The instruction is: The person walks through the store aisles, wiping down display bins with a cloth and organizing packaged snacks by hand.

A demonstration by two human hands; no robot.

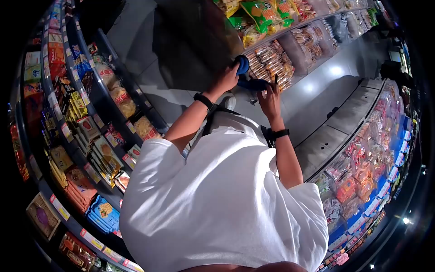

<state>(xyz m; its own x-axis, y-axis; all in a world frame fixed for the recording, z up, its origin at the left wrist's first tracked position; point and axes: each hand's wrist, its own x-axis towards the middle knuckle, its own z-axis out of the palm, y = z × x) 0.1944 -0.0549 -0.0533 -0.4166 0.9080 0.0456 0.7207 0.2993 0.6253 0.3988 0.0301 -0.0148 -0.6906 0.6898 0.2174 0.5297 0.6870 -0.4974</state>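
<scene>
My left hand (225, 80) is closed on a dark blue cloth-like bundle (242, 65). A lower dark blue section (252, 85) stretches from it toward my right hand (270, 99). The fingers of my right hand are pinched together around a thin black object (276, 79) that sticks up above them. Whether the right fingers also grip the blue section is unclear. Both hands are in front of my body, over the aisle, close to the bin of small wrapped snacks (271, 63).
Shelves of packaged snacks (104, 213) line the left. Green and yellow snack bags (263, 16) and clear bins (312, 43) stand ahead. On the right, a grey ledge (335, 129) runs before a display of wrapped sweets (358, 172). Grey tiled floor (312, 86) lies between.
</scene>
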